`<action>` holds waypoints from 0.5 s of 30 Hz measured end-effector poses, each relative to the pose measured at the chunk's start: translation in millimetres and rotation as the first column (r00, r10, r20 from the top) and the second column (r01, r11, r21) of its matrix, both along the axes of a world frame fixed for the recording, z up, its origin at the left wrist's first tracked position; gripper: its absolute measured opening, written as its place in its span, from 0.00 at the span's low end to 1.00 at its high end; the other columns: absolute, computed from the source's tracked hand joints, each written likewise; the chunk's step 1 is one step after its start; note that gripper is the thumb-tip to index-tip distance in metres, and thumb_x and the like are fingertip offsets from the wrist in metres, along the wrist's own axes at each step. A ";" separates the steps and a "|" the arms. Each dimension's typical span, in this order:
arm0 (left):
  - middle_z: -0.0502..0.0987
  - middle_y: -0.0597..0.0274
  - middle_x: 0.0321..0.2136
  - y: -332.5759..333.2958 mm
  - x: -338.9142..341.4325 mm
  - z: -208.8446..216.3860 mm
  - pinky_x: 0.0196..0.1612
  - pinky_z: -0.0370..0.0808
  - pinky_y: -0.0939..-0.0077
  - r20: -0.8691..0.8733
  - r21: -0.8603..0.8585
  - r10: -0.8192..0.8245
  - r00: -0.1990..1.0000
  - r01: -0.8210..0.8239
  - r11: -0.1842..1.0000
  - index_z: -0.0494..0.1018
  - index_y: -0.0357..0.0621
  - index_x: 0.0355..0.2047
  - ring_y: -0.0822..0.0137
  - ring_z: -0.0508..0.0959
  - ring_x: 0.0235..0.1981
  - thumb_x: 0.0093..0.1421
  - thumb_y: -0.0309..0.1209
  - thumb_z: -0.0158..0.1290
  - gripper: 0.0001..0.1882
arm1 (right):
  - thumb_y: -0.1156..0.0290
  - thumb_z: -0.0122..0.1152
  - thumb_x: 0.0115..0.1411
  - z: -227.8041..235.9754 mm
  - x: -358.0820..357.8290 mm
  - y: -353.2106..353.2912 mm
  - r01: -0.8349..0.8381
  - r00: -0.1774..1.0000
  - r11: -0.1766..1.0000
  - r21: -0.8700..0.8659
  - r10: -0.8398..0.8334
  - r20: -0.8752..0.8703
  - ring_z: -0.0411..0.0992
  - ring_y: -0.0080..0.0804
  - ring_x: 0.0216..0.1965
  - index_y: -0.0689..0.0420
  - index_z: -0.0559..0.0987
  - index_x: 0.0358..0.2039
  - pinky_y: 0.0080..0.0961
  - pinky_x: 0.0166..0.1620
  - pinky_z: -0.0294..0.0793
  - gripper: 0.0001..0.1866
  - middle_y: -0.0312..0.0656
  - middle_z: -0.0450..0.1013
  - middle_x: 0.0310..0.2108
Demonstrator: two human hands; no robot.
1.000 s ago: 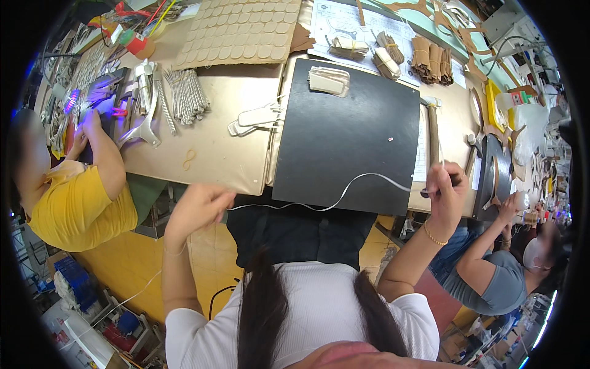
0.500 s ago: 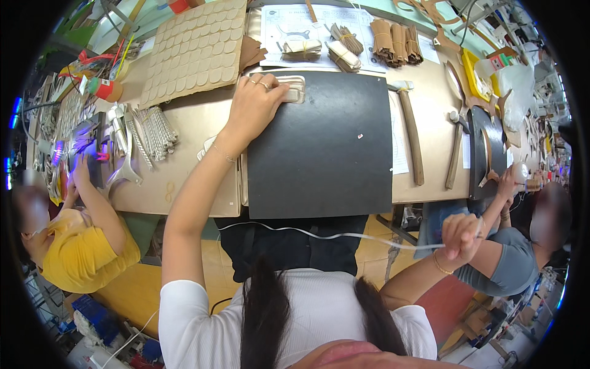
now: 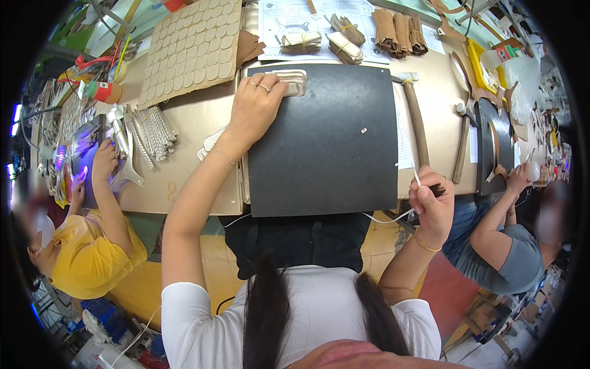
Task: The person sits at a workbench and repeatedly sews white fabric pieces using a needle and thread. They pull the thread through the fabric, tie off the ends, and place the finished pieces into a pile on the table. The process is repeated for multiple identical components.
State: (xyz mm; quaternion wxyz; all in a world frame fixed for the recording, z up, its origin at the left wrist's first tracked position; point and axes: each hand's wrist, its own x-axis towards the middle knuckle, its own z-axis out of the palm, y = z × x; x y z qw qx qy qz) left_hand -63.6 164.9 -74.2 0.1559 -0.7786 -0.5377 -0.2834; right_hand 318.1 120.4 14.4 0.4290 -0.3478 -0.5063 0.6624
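R hand (image 3: pixel 433 209) is now standing by the tabletop's (image 3: pixel 209 194) front edge, R of centre, having come up from lower & farther R a moment ago; L hand (image 3: pixel 258 107) is staying at the far-left corner of a black rect. flat board (image 3: pixel 322 147).

R hand is pinching a thin white flexible strip (image 3: pixel 417 179) btw thumb & fingers, w/ a short end sticking up; smth dark (image 3: pixel 437 190) is showing there too, too hidden to ID. Lower down, the strip is sagging below the tabletop's front edge & passing out of sight; a white length (image 3: pixel 238 219) near the board's near-left corner is prob. the same strip.

L hand's fingers are curling over the L end of a stack of cream, flat, round-cornered oblong pcs (image 3: pixel 296 83); can't tell if they're gripping a pc or just touching.

Progress, judging from this view: strip & stack are lying apart, nothing visibly joined; several pcs are remaining on the board. More cream pcs (image 3: pixel 212 142) are lying just L of it, partly under the forearm; can't tell if they're finished. Wooden-handled hammer (image 3: pixel 416 123) is lying unused along the board's R edge.
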 end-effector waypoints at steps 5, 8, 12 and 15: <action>0.77 0.65 0.37 1.2 -1.3 3.5 0.46 0.70 0.63 0.086 -0.118 -0.001 0.996 0.011 0.993 0.81 0.49 0.43 0.60 0.76 0.42 0.56 0.30 0.66 0.14 | 0.72 0.69 0.65 -2.2 -5.8 -0.7 0.030 0.998 0.999 -0.024 -0.028 0.062 0.62 0.15 0.18 0.65 0.84 0.34 0.14 0.22 0.58 0.08 0.39 0.73 0.27; 0.77 0.66 0.37 -0.1 -0.1 1.5 0.46 0.70 0.63 0.083 -0.114 0.007 0.996 0.002 0.993 0.81 0.51 0.44 0.60 0.76 0.43 0.55 0.30 0.67 0.15 | 0.72 0.69 0.65 -3.7 -8.0 -0.7 0.024 0.996 0.999 -0.027 -0.021 0.092 0.62 0.15 0.18 0.65 0.84 0.35 0.14 0.22 0.57 0.07 0.38 0.73 0.27; 0.75 0.66 0.37 -2.2 1.9 -0.7 0.45 0.69 0.63 0.051 -0.074 0.021 0.998 -0.017 0.997 0.80 0.52 0.41 0.60 0.75 0.42 0.55 0.30 0.67 0.13 | 0.72 0.68 0.65 -8.2 -10.8 -1.3 0.016 0.993 0.999 -0.035 -0.012 0.116 0.62 0.15 0.18 0.64 0.85 0.36 0.15 0.22 0.57 0.07 0.38 0.74 0.27; 0.75 0.66 0.36 -0.3 4.0 1.6 0.44 0.68 0.63 0.081 -0.117 0.060 0.995 -0.050 0.992 0.78 0.51 0.37 0.59 0.75 0.41 0.54 0.29 0.66 0.11 | 0.73 0.68 0.66 -11.2 -11.6 -1.6 0.012 0.991 0.999 -0.035 -0.007 0.134 0.63 0.15 0.18 0.64 0.85 0.37 0.14 0.23 0.57 0.07 0.38 0.74 0.27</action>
